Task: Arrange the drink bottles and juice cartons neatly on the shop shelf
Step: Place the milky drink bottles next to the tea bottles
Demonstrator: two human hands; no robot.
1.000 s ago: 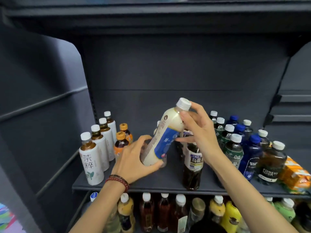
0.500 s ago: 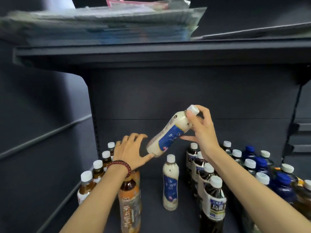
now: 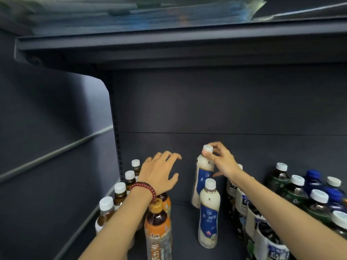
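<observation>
The right hand (image 3: 219, 162) reaches to the back of the shelf (image 3: 182, 224), its grip clamped on the white cap and neck of a milky bottle with a blue label (image 3: 201, 182): thumb and fingertips are curled round the top. That bottle stands nearly upright with a slight lean, near the shelf's back edge and about midway along it. Its base is low against the back panel, but whether it rests fully on the shelf cannot be told. Just in front of it, apart from the hand, stands a second milky bottle (image 3: 209, 214) of the same kind, upright. The left hand (image 3: 159, 171) hovers to the left of the held bottle, grip apart, fingers spread and holding nothing; a red bead bracelet (image 3: 144, 190) circles its wrist. Under that wrist stand orange-labelled tea bottles (image 3: 157, 229) with orange caps, the nearest towards the shelf's front edge. Along the left edge runs a row of brown tea bottles with white caps (image 3: 120, 194), front to back. Just right of the milky pair, partly hidden by the right forearm, is a row of dark bottles with white labels (image 3: 262, 233). Farther towards the right edge stand green-labelled bottles (image 3: 295, 192) and blue-capped bottles (image 3: 312, 177), packed close together. Overhead is an upper shelf (image 3: 169, 45) carrying a blurred stack of flat packs (image 3: 131, 14).
</observation>
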